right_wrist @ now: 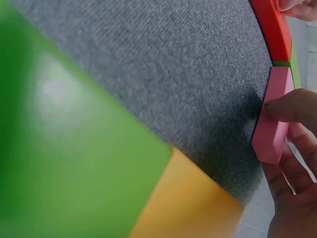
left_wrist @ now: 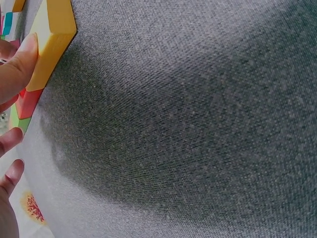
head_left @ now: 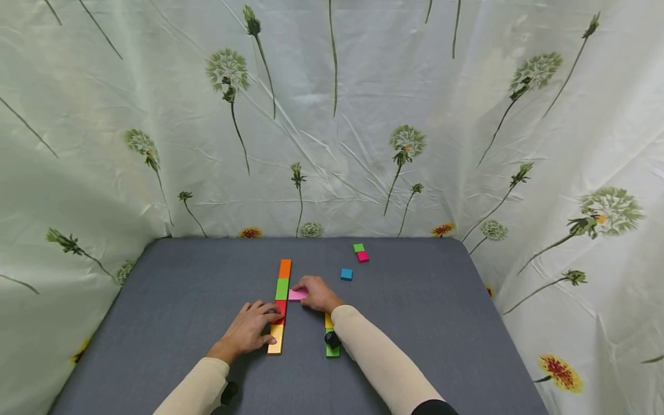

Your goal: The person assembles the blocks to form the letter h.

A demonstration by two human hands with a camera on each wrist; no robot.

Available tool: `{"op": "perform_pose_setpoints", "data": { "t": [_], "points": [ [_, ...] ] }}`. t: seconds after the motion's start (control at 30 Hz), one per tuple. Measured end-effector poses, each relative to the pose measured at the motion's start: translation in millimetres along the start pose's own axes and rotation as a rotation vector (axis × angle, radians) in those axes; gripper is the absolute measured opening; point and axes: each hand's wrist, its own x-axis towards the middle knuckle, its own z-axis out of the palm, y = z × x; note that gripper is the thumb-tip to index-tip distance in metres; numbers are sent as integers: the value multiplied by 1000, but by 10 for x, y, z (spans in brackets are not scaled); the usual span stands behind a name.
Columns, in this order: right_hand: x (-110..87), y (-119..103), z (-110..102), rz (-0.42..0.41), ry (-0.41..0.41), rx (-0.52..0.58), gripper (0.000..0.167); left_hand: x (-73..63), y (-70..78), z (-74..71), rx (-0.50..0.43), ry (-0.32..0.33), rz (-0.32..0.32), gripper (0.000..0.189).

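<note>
A row of flat blocks runs away from me: yellow-orange (head_left: 276, 348), red (right_wrist: 276, 34), green (head_left: 282, 289) and orange (head_left: 285, 268). My left hand (head_left: 246, 328) rests along the row's left side, its thumb touching the yellow-orange block and fingertips over the red one. The other fingers are spread. My right hand (head_left: 317, 294) pinches a pink block (right_wrist: 273, 116) between thumb and fingers. Its far end sits right at the green block's right side, at an angle across the row. The right fingers partly cover it in the head view.
Under my right forearm lie a yellow block (head_left: 328, 321) and a green block (head_left: 332, 351), end to end. Farther back are a blue block (head_left: 346, 274) and a small green block (head_left: 358, 248) beside a magenta one (head_left: 363, 256). A flower-printed curtain (head_left: 342, 190) hangs behind the grey table (head_left: 430, 323).
</note>
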Motion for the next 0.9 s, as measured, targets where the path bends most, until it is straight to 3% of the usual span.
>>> {"op": "perform_pose_setpoints", "data": {
  "t": [0.9],
  "points": [
    [18,-17,29,-11,39,22,34,-22,-10,11,-8,32,7,54]
  ]
}}
